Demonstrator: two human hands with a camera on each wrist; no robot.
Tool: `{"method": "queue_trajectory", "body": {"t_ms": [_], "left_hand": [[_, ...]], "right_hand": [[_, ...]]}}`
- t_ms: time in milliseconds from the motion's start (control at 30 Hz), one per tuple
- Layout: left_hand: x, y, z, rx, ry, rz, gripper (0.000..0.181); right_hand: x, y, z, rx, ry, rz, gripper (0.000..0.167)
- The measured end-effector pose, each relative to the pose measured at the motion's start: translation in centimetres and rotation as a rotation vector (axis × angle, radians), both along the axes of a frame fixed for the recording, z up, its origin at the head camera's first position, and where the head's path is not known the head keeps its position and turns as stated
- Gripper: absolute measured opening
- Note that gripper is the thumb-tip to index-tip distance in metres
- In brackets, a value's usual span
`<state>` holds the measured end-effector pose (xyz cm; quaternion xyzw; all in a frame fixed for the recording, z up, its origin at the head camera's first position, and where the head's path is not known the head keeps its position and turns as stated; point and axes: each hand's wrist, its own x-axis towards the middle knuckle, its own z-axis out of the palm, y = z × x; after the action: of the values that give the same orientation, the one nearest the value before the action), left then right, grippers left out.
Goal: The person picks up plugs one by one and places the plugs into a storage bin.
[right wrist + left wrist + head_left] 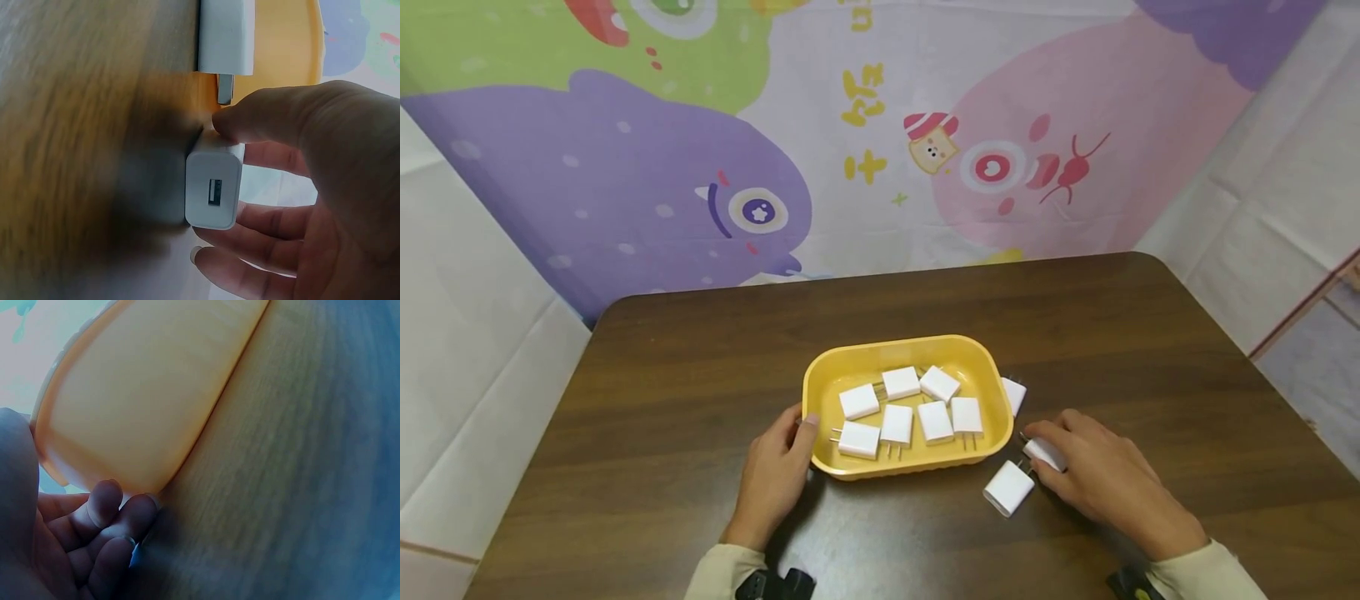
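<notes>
A yellow plastic tray (895, 469) stands on the table with several white USB chargers (859, 440) inside, their metal prongs pointing various ways. My left hand (772, 471) grips the tray's left end, thumb over the rim and fingers curled against the outer wall (144, 394). To the right of the tray, my right hand (1105, 475) pinches a white charger (1045, 453) between thumb and fingers. That charger's USB port (215, 192) faces the right wrist camera. Just left of it lies a loose charger (1009, 488), prongs toward the hand.
Another loose charger (1013, 395) lies against the tray's right side, partly hidden by the rim. All this is on a dark brown wooden table (700, 350). A cartoon-printed cloth (865, 225) hangs behind the table's far edge, with white sheets (475, 358) at both sides.
</notes>
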<state>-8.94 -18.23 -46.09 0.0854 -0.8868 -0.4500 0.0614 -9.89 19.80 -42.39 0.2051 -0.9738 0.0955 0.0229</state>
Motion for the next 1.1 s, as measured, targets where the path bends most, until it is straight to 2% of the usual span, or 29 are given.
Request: {"method": "queue_trajectory", "body": {"t_ms": [500,800,1100], "left_hand": [[-0.02,0.0,0.07,-0.002,0.022,-0.008,0.041],[0.12,0.1,0.06,-0.006,-0.003,0.002,0.043],[0.08,-0.08,-0.12,0.01,0.034,-0.007,0.039]], "right_hand": [[-0.37,-0.15,0.02,0.036,-0.026,-0.021,0.031],[-0.32,0.31,0.32,-0.002,0.005,-0.049,0.025],[-0.32,0.17,0.76,-0.037,0.001,-0.105,0.022]]}}
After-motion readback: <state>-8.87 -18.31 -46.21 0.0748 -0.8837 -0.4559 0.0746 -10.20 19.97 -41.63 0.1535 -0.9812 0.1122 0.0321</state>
